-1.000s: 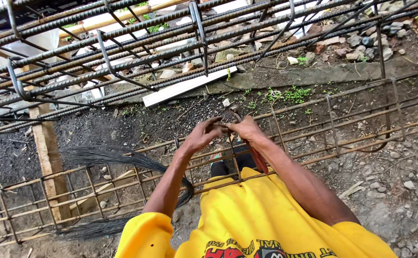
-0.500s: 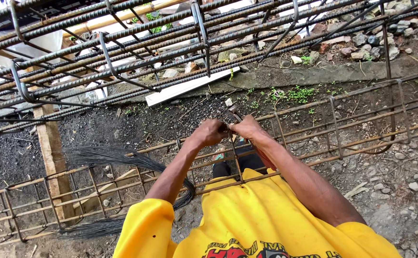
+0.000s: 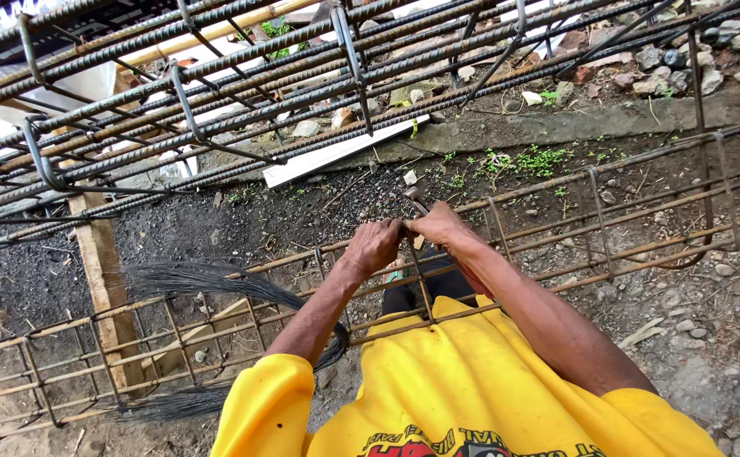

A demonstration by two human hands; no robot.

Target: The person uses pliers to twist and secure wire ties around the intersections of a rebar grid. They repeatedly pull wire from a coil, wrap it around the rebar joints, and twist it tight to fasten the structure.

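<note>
Nearest, a bundle of thin black tie wire (image 3: 218, 283) hangs over the left forearm. Beyond it, the left hand (image 3: 376, 245) and right hand (image 3: 439, 225) meet at the top bar of a rusty rebar cage (image 3: 607, 245), fingers curled together around a small metal tool (image 3: 415, 200) at the joint. Farther off lies a white board (image 3: 345, 152).

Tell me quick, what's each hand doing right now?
Left hand: closed on the rusty rebar cage.
Right hand: closed around a metal tool.
</note>
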